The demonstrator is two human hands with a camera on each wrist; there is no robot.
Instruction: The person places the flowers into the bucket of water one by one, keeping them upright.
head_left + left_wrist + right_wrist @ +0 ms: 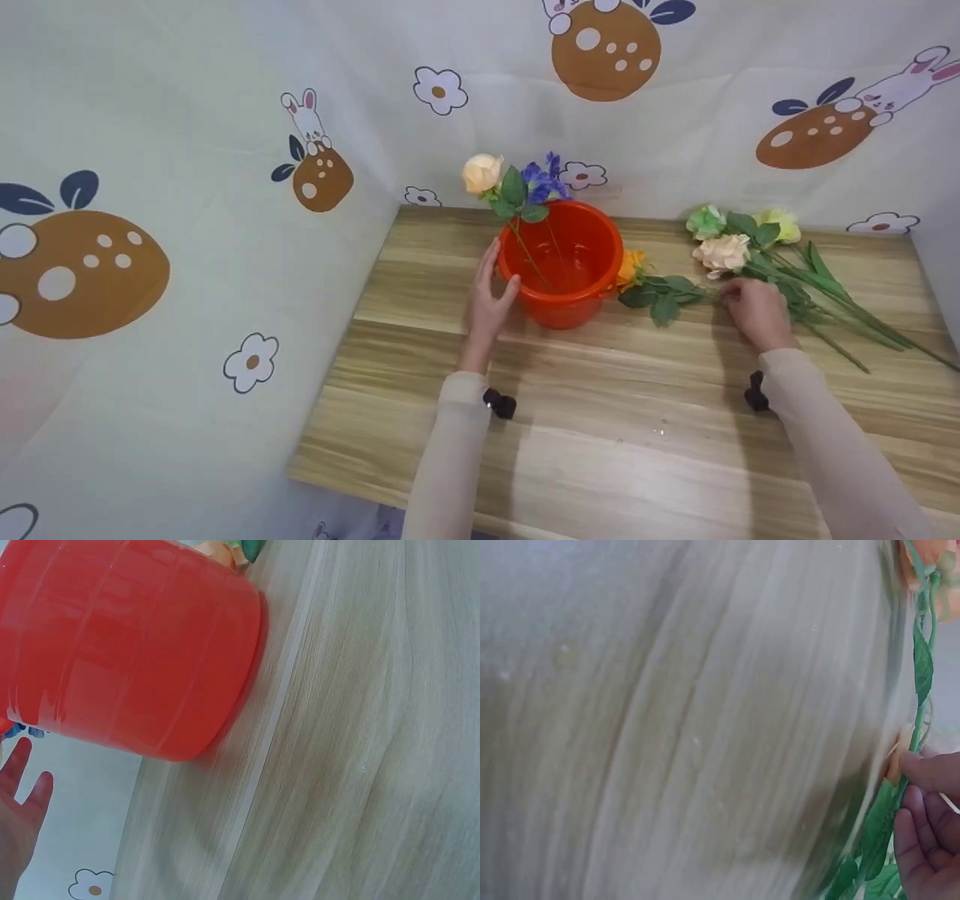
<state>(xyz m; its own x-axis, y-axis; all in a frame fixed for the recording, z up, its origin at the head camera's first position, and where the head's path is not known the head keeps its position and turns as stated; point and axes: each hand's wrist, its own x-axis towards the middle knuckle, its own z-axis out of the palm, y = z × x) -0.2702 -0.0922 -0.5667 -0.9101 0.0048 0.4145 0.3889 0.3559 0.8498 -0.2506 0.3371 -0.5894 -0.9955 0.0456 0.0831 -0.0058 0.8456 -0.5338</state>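
Observation:
A red bucket (pixel 562 311) stands on the table with a peach rose (pixel 482 173) and a purple flower (pixel 543 180) leaning in it. My left hand (pixel 491 304) is at the bucket's left side, fingers straight and spread; in the left wrist view a small gap shows between the fingers and the bucket. On the right, my right hand (pixel 756 309) pinches the green stem of an orange flower (pixel 631 268) between thumb and fingers. Its bloom points left, next to the bucket's right side, and the leafy stem (pixel 922 664) shows in the right wrist view.
Beyond my right hand lie more artificial flowers: a peach rose (pixel 724 255), a green bloom (pixel 706 223) and a yellow-green bloom (pixel 780 224), their long stems reaching right. The wood-grain table (pixel 600 450) meets a patterned cloth wall (pixel 495 82) at the back and left.

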